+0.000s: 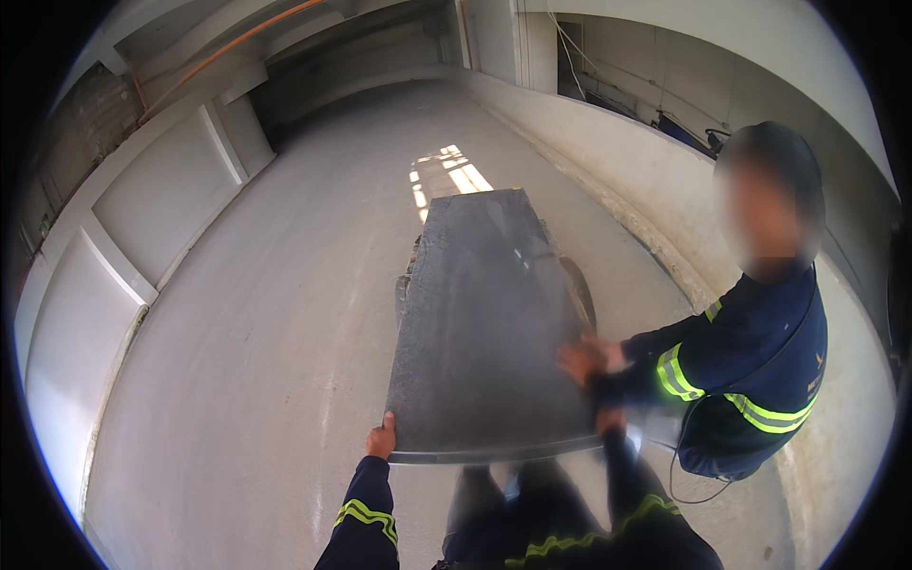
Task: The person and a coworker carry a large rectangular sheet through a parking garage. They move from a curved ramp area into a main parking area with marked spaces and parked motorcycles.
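A long dark grey slab (484,323) lies in front of me, its near edge close to my body. My left hand (381,438) grips its near left corner, fingers closed round the edge. At the near right corner is my right hand (611,420), blurred and partly covered by a co-worker's sleeve; it appears closed on the edge. The co-worker's hands (584,359) rest on the slab's right side, just beyond my right hand. Below the slab, a dark wheel (578,285) shows at the right; the rest of what carries it is hidden.
On the right stands a co-worker (760,342) in a dark jacket with reflective bands, beside a low pale wall (608,133). Smooth concrete floor (247,361) runs ahead and curves away. A white panelled wall (161,199) borders the left. Sunlight patches (465,178) lie beyond the slab.
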Motion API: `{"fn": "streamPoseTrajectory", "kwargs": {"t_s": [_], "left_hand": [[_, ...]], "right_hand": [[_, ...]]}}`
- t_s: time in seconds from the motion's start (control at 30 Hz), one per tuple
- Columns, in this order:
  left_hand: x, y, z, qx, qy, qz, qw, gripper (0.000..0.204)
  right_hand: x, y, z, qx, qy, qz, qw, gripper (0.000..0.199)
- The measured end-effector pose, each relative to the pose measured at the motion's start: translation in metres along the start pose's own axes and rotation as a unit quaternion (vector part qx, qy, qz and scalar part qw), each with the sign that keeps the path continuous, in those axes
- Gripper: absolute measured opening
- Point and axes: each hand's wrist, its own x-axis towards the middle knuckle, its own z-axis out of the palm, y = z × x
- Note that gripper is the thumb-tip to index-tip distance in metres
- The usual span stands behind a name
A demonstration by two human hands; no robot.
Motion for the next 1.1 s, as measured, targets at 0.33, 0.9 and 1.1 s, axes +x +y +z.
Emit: {"fn": "streamPoseTrajectory", "kwargs": {"t_s": [0.33, 0.9, 1.1], "left_hand": [[0.133, 0.055, -0.019, 0.013, -0.031, -0.01, 0.999, 0.096], [0.461, 0.24, -0.003, -0.002, 0.009, 0.027, 1.0, 0.093], [0.549, 0.303, 0.0, 0.001, 0.018, 0.043, 0.999, 0.094]], "right_hand": [[0.105, -0.068, 0.06, -0.095, -0.029, -0.128, 0.987, 0.046], [0.39, -0.288, 0.177, -0.148, -0.025, -0.198, 0.969, 0.051], [0.492, -0.344, 0.218, -0.242, 0.127, -0.29, 0.917, 0.045]]}}
